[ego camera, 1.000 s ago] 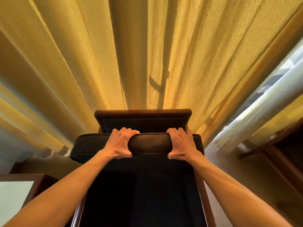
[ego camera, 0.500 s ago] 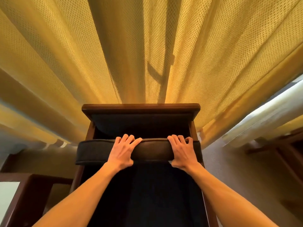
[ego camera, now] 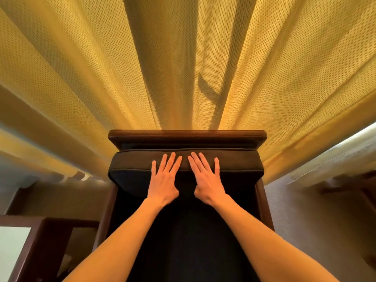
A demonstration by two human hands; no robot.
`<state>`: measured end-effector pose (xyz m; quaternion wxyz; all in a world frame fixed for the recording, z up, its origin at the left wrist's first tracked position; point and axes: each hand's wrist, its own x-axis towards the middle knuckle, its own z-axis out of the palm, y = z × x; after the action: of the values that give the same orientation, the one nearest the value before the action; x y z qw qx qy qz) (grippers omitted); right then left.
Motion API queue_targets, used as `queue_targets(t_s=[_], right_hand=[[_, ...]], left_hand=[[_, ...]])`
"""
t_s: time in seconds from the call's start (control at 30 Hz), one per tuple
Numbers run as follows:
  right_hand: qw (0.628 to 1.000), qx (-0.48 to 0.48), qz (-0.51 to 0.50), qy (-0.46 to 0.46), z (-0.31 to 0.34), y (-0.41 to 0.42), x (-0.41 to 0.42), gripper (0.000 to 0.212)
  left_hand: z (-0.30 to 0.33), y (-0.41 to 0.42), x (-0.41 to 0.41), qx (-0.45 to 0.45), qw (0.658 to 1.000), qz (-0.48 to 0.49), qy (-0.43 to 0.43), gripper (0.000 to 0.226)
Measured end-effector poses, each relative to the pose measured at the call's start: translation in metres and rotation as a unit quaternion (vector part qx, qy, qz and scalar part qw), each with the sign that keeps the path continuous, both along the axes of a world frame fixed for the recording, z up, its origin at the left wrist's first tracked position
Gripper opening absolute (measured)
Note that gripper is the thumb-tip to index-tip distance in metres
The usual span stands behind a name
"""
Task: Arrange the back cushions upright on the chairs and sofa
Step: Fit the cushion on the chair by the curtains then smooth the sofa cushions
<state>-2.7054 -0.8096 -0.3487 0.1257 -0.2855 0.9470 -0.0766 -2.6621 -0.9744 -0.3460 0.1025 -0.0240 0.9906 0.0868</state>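
Pressing both flat palms, left hand (ego camera: 163, 181) and right hand (ego camera: 206, 180), fingers spread and gripping nothing, I push the dark padded back cushion (ego camera: 186, 165), lying crosswise, against the brown wooden chair back (ego camera: 187, 136)

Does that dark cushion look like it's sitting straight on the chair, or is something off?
Slightly off: the back cushion sticks out past the chair frame on the left, while its right end lines up. Both hands lie flat on it.
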Motion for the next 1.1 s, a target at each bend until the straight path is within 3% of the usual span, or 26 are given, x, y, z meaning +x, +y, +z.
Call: queue_targets(t_s=[0.1, 0.4, 0.7, 0.87, 1.03, 1.1], right_hand=[[1.0, 0.022, 0.001, -0.004, -0.003, 0.016, -0.016, 0.106], [0.992, 0.063, -0.102, 0.037, -0.003, 0.091, -0.033, 0.1], [0.984, 0.09, -0.149, 0.026, -0.005, 0.105, -0.025, 0.095], [0.98, 0.076, -0.175, 0.047, -0.013, 0.105, -0.019, 0.089], [0.976, 0.041, -0.202, 0.075, -0.017, 0.112, -0.004, 0.08], [0.973, 0.04, -0.213, 0.08, -0.021, 0.114, 0.002, 0.079]], left_hand=[[-0.003, -0.018, -0.009, -0.013, 0.999, -0.02, -0.027, 0.114], [0.001, -0.122, 0.015, -0.027, 0.996, 0.066, -0.059, 0.113], [-0.004, -0.119, 0.018, -0.031, 0.995, 0.087, -0.035, 0.101], [-0.016, -0.065, 0.026, -0.087, 0.995, 0.003, 0.045, 0.09], [-0.008, -0.07, -0.006, -0.146, 0.985, -0.077, 0.039, 0.089], [-0.01, -0.072, -0.004, -0.13, 0.987, -0.078, 0.052, 0.086]])
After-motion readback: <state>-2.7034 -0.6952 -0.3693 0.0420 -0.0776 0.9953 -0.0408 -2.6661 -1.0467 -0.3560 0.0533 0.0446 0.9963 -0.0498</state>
